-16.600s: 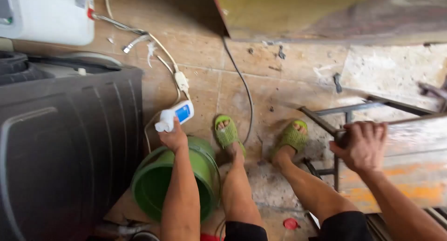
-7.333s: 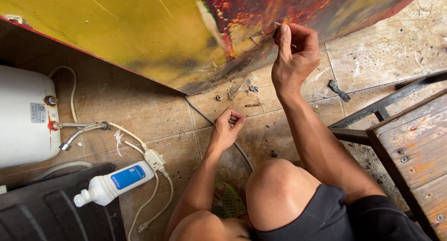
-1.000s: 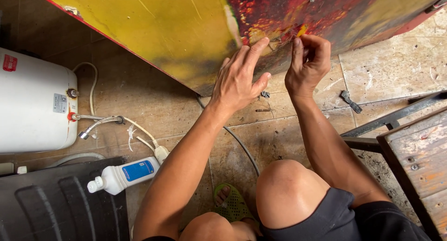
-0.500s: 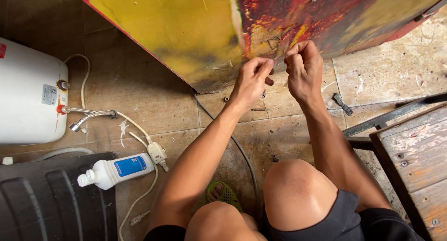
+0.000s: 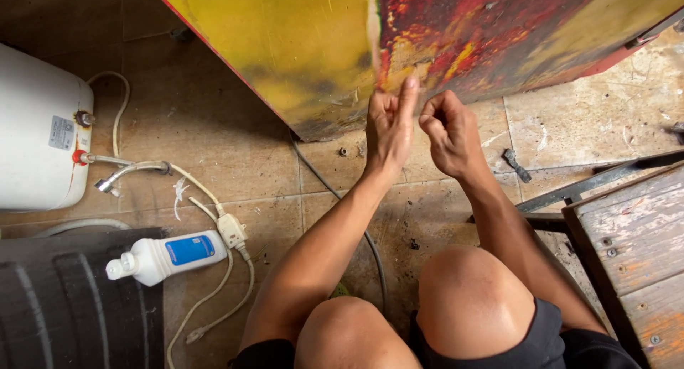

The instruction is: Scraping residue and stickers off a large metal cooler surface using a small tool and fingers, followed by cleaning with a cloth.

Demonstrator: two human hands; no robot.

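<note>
- The left hand (image 5: 388, 127) is reaching up with fingers stretched out and loose, one fingertip touching the lower edge of the yellow-and-red painted panel (image 5: 313, 48), which is leaning over the tiled floor (image 5: 235, 162).
- The right hand (image 5: 449, 130) is hovering just beside it, fingers curling inward; whether it is pinching anything, I cannot tell.
- A white bottle with a blue label (image 5: 167, 256) is lying well to the left, beside a white cable (image 5: 228, 269).

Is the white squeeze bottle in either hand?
No: the white bottle lies on the floor, while the left hand and right hand are up at the painted panel.
</note>
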